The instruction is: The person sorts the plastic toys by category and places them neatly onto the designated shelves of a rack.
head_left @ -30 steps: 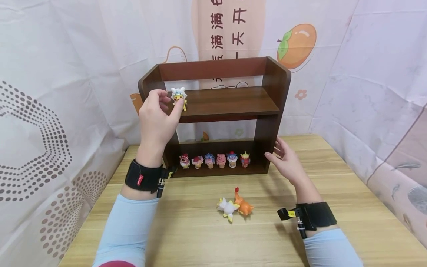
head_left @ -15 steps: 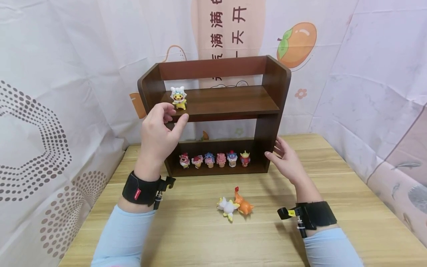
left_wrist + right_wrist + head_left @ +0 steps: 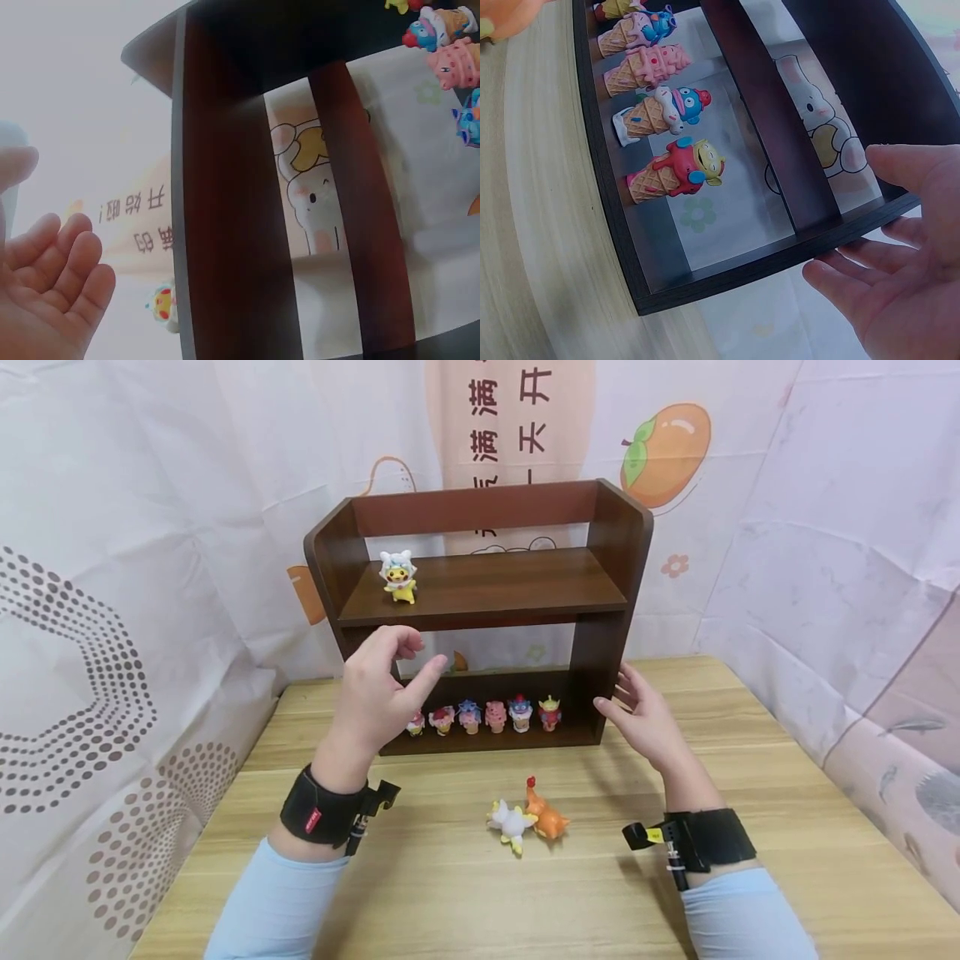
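On the upper board of the dark brown shelf (image 3: 510,583) stands a yellow figurine (image 3: 399,580) with a white hood, near the left end. My left hand (image 3: 375,697) hovers in front of the shelf below it, fingers loosely bent and nothing between them. In the left wrist view the palm (image 3: 37,322) is bare. My right hand (image 3: 647,727) grips the shelf's right side panel; the right wrist view puts the thumb (image 3: 907,165) on one side and fingers (image 3: 847,274) on the other. Several ice-cream-cone figurines (image 3: 495,717) line the lower board, the leftmost partly hidden by my left hand.
On the wooden table (image 3: 465,902) before the shelf, a white figurine (image 3: 512,824) and an orange figurine (image 3: 550,822) lie against each other. A printed cloth (image 3: 225,527) hangs behind and at both sides.
My left hand has let go of the yellow hooded figurine, leaving it standing on the upper board, and has moved down and slightly right. The right hand stays at the side panel.
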`<state>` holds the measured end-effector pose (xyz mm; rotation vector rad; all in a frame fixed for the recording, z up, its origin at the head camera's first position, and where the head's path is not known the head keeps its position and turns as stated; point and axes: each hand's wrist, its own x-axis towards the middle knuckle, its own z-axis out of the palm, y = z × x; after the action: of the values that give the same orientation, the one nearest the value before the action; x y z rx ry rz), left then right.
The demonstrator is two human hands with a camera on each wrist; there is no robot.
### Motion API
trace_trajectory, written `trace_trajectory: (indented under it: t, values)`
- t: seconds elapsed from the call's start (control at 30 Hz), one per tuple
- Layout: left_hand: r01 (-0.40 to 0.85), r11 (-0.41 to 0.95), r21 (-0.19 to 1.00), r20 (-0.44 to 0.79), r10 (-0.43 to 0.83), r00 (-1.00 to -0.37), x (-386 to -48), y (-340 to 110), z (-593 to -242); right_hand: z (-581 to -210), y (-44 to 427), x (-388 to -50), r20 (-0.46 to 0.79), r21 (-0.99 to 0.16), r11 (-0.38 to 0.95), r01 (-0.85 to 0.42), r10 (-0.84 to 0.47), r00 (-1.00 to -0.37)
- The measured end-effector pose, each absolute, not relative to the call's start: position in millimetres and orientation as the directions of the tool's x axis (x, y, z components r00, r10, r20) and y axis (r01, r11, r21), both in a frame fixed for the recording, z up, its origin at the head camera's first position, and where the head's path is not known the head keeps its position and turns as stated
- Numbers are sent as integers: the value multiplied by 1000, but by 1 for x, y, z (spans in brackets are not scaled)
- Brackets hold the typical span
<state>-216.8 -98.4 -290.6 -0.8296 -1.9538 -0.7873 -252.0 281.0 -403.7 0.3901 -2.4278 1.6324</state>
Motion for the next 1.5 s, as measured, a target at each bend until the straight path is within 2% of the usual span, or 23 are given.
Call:
trace_trajectory:
  t: [0.43, 0.7, 0.9, 1.07, 1.27, 1.5]
  values:
    - [845, 515, 147, 810, 427, -401, -206, -82, -313, -406, 283, -253, 297, -879, 358, -314, -104, -949]
    - [852, 506, 135, 736, 524, -428, -201, -74, -334, -407, 282, -252, 297, -876, 366, -315, -107, -949]
    - [850, 501, 161, 572, 655, -495, -198, -69, -349, -405, 282, -253, 300, -872, 373, -316, -101, -949]
    - [847, 516, 130, 421, 745, -518, -193, -65, -362, -405, 282, -255, 309, -867, 377, -326, -107, -945]
    - [822, 562, 88, 273, 780, -563, -186, -59, -377, -405, 281, -255, 316, -862, 380, -334, -111, -942]
    - [809, 580, 101, 148, 795, -588, -181, -50, -393, -405, 281, -255, 310, -864, 380, -330, -114, -944]
